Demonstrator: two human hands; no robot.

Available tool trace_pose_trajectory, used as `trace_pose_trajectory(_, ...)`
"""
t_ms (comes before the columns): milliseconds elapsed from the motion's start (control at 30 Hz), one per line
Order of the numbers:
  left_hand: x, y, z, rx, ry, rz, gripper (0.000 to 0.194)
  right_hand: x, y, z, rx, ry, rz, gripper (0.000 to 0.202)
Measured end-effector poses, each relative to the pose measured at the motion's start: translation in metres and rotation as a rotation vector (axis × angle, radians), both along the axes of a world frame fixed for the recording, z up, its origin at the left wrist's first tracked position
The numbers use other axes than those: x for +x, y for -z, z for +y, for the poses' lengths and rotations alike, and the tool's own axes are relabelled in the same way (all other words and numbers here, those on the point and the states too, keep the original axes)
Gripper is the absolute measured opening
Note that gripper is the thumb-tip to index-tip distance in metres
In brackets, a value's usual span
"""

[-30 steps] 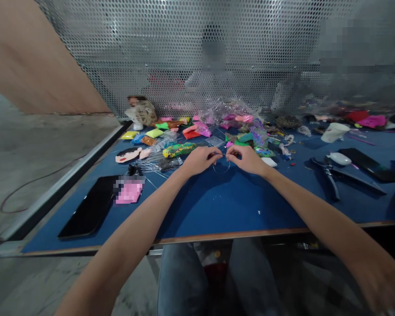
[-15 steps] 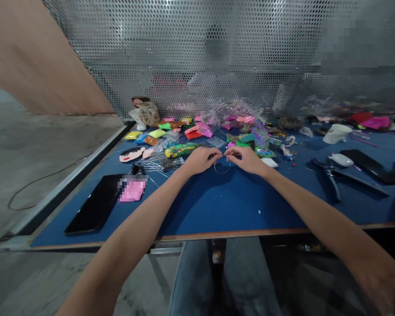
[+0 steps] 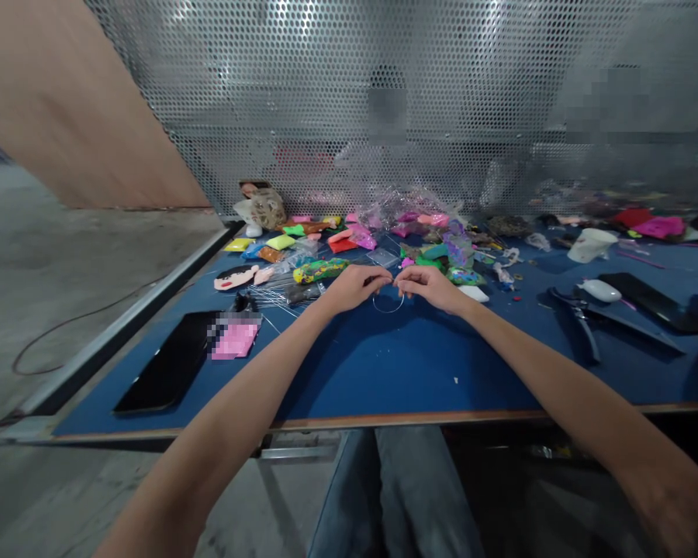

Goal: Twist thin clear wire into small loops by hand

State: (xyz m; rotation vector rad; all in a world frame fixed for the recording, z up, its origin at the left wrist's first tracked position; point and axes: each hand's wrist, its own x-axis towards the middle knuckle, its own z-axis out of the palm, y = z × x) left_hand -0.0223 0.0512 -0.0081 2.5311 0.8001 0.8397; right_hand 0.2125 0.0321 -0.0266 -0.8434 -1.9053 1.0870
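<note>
A thin pale wire point(image 3: 388, 311) hangs in a loop below my fingers, above the blue tabletop point(image 3: 378, 372). One side of it is pinched by my left hand point(image 3: 357, 285), the other by my right hand point(image 3: 429, 287). The fingertips of both hands nearly meet at the top of the loop, so the wire's ends are hidden. Behind my left hand lies a yellow-green patterned lump of clay point(image 3: 319, 270). Several straight thin wires point(image 3: 271, 298) are spread on the table to its left. A white piece point(image 3: 474, 294) rests just beyond my right wrist.
At the left lies a black tablet point(image 3: 166, 363) beside a pink packet point(image 3: 236, 339). Pliers point(image 3: 578, 322), a white computer mouse point(image 3: 599, 290) and a black phone-like slab point(image 3: 645, 301) are at the right. Colourful clay packets point(image 3: 354, 236) line the back, before a perforated metal screen point(image 3: 326, 101).
My hands still pinch the wire, close together. The loop looks slightly wider and has shifted a little to the left. The camera view has tilted slightly.
</note>
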Motion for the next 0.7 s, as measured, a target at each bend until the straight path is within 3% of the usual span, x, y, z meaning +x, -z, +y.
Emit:
trace_pose_trajectory(267, 0.0029, 0.0057, 0.0019, -0.108, 0.043, 0.026, 0.033, 0.0035, 0.0032, 0.0042, -0.032, 0.005, -0.032, 0.025)
trace_pose_trajectory(700, 0.0046, 0.0047, -0.0003, 0.099, -0.015, 0.106, 0.031, -0.0016, 0.0061, 0.0042, 0.073, 0.166, -0.062, 0.021)
